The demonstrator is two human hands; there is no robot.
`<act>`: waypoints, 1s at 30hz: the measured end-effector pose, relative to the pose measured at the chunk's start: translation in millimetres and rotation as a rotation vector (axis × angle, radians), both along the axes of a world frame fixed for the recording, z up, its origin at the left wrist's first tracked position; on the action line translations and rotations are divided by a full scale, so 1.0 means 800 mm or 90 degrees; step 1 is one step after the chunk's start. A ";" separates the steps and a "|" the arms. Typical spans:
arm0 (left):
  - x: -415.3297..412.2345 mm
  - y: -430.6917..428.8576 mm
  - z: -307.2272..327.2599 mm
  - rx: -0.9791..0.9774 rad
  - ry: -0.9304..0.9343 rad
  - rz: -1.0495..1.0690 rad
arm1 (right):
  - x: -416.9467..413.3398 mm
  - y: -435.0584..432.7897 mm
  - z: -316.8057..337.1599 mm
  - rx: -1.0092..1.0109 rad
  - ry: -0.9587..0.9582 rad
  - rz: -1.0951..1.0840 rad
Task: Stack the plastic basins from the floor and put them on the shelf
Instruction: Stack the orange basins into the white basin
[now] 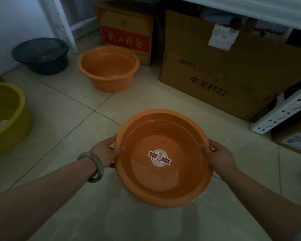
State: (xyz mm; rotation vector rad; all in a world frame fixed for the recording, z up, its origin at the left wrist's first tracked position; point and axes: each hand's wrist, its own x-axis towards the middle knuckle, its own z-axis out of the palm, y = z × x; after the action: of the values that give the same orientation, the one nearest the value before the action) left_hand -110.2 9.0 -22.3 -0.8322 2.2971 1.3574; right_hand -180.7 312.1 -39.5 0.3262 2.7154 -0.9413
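Note:
I hold an orange plastic basin (163,180) with a round sticker inside, above the tiled floor in the lower middle of the view. My left hand (106,152), with a green bangle on the wrist, grips its left rim. My right hand (217,155) grips its right rim. A second orange basin (108,70) stands on the floor farther back. A dark grey basin (40,54) sits at the far left by the wall. A yellow basin (5,115) is cut off by the left edge. The white shelf board (250,11) runs along the top right.
A red and yellow carton (125,35) and a large brown cardboard box (224,70) stand under the shelf. White perforated shelf uprights rise at the back left (64,26) and at the right (281,113). A smaller box (294,138) lies at the right edge.

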 end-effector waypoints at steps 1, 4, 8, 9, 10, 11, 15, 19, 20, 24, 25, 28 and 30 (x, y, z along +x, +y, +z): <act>0.000 0.000 0.000 0.037 -0.022 0.020 | 0.002 0.000 -0.006 0.022 -0.007 -0.002; 0.001 -0.003 -0.002 0.051 -0.034 0.019 | 0.007 -0.005 -0.016 0.078 0.003 -0.003; 0.004 -0.027 -0.005 0.038 -0.017 0.061 | -0.002 -0.033 -0.012 0.056 0.008 0.031; 0.006 -0.037 -0.004 0.034 -0.016 0.079 | -0.003 -0.045 -0.010 0.037 0.000 0.031; 0.007 -0.049 -0.003 0.028 -0.012 0.098 | -0.004 -0.061 -0.008 0.015 -0.007 0.034; 0.009 -0.061 -0.001 0.021 -0.008 0.118 | -0.005 -0.077 -0.007 -0.006 -0.011 0.046; 0.019 -0.126 0.003 -0.030 0.011 0.200 | -0.009 -0.154 0.000 -0.075 -0.024 0.137; 0.023 -0.188 0.001 0.012 0.040 0.284 | -0.025 -0.224 0.006 -0.144 -0.064 0.181; 0.023 -0.200 0.002 0.021 0.043 0.298 | -0.030 -0.240 0.008 -0.161 -0.076 0.175; 0.013 -0.236 0.003 0.052 0.054 0.334 | -0.052 -0.288 0.009 -0.165 -0.093 0.158; 0.010 -0.244 0.002 0.061 0.057 0.336 | -0.057 -0.299 0.010 -0.160 -0.093 0.156; 0.005 -0.266 0.006 0.089 0.060 0.348 | -0.073 -0.327 0.015 -0.148 -0.105 0.141; -0.002 -0.282 0.009 0.091 0.051 0.360 | -0.080 -0.343 0.018 -0.149 -0.113 0.130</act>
State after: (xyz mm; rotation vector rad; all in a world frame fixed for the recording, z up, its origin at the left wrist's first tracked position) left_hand -111.5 -216.9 -15.5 -1.4736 2.0666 1.7806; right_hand -245.0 38.0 -25.1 0.0811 2.3952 -1.0986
